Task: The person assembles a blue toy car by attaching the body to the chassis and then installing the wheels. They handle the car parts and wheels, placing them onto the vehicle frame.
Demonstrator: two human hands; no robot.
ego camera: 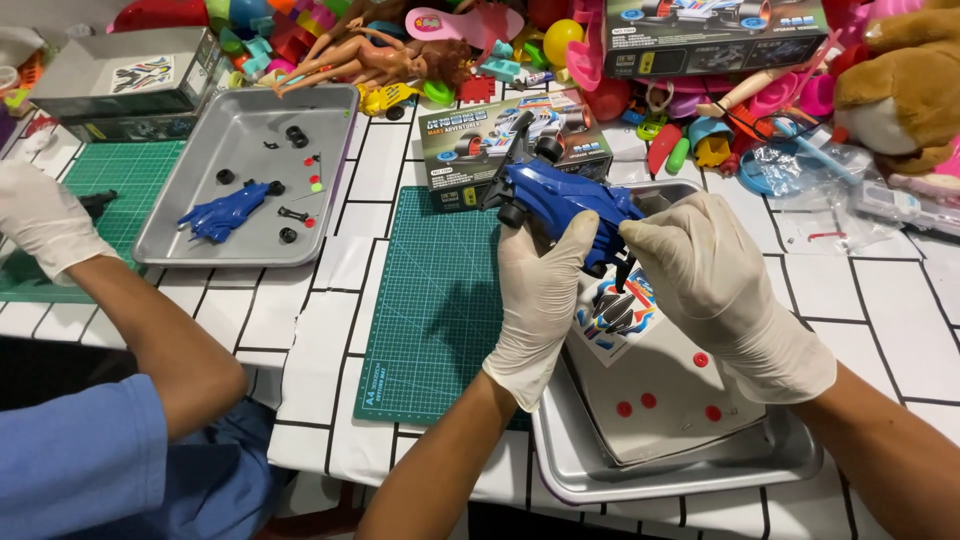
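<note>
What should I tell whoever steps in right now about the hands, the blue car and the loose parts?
Left hand, white-gloved, grips the blue plastic toy race car above the near metal tray.
Right hand, gloved, pinches at the car's rear side.
Car body and black wheels look assembled.
Sticker sheet and small red round pieces lie in that tray, not yet used.
A co-worker's gloved hand rests at the far left, beside a second tray of car parts.

Across my bench sits a grey tray [190,240] holding a blue car shell [222,213] and loose black wheels [296,135]; beyond it, dolls [375,55] and a plush toy [900,85].
</note>
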